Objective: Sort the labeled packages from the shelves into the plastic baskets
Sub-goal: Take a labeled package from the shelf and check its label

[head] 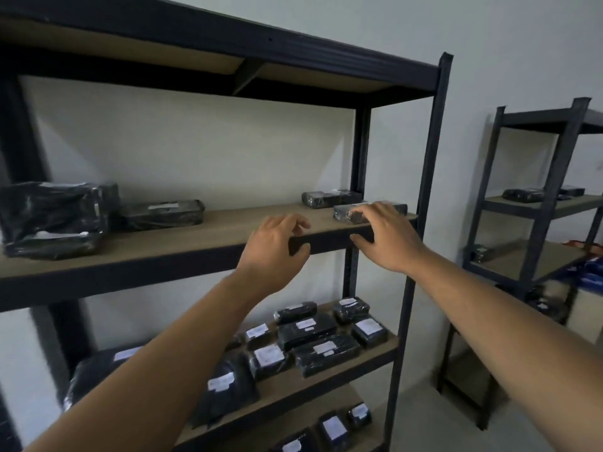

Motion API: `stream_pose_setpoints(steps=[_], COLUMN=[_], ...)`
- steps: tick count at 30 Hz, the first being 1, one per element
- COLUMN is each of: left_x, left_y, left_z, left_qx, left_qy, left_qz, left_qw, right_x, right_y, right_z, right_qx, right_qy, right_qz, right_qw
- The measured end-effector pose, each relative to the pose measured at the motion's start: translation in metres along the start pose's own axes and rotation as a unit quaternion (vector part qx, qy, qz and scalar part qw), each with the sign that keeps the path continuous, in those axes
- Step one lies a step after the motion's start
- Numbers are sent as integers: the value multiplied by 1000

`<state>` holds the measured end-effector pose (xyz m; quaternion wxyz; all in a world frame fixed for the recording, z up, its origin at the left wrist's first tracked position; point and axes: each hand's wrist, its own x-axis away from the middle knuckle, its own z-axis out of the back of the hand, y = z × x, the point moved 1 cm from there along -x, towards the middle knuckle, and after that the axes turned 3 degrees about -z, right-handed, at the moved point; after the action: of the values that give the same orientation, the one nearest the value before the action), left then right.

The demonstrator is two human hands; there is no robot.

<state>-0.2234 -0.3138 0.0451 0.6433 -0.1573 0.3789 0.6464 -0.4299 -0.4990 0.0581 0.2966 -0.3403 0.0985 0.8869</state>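
From the head view, both hands reach to the upper shelf [225,231]. The right hand [388,238] rests fairly straight fingers on a small black package [343,213] at the shelf's right near edge. Just left of it the left hand [274,251], loosely curled, holds nothing. More packages [313,336] lie below.

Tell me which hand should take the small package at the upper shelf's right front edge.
Right. The right hand is over that package, fingers spread above it. The left hand is further left at the bare shelf edge, touching no package.
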Motion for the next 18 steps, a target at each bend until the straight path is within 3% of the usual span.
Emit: stream_pose_setpoints(steps=[9, 18], left_x=[-93, -129], left_y=[-5, -16], left_z=[-69, -84], left_qx=[-89, -35], left_qy=[-97, -156], left_qz=[69, 86], left_qw=[989, 983], right_x=[-65, -102], right_y=[99, 158], right_z=[3, -19], right_qx=[-40, -153], right_qy=[-95, -229], right_qz=[-42, -110], right_qw=[994, 955])
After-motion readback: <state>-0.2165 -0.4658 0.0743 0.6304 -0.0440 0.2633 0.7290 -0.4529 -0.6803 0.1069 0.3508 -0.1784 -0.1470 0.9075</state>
